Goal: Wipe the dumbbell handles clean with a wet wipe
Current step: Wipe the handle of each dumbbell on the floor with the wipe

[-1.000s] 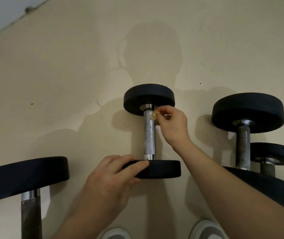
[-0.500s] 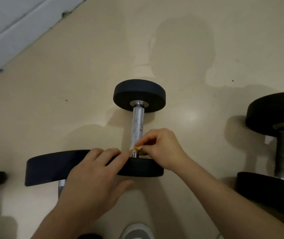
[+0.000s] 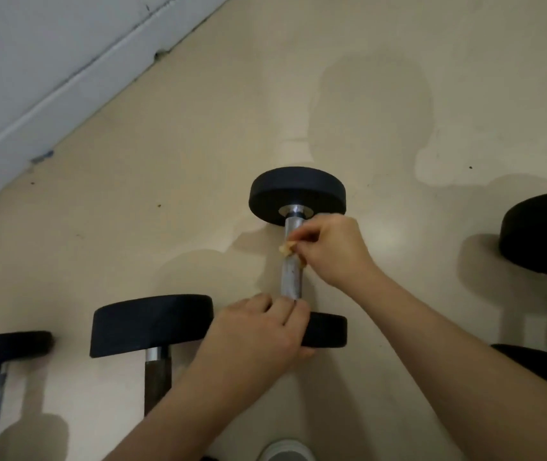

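Dumbbell [image 3: 291, 277] on stained beige floor [image 3: 199, 154] by white wall [image 3: 32, 61] — left hand [image 3: 258, 334] grips its near end, right hand [image 3: 332, 247] pinches wipe [image 3: 287, 248].

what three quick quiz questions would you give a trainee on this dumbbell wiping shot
1. True or false: the right hand pinches a small crumpled yellowish wipe against the bare metal dumbbell handle.
2. The left hand grips: A) the far black round weight, B) the near black round weight, C) a second wipe.
3. Fill in: the wipe sits nearer the ___ end of the handle.

Key: 1 true; 2 B; 3 far.
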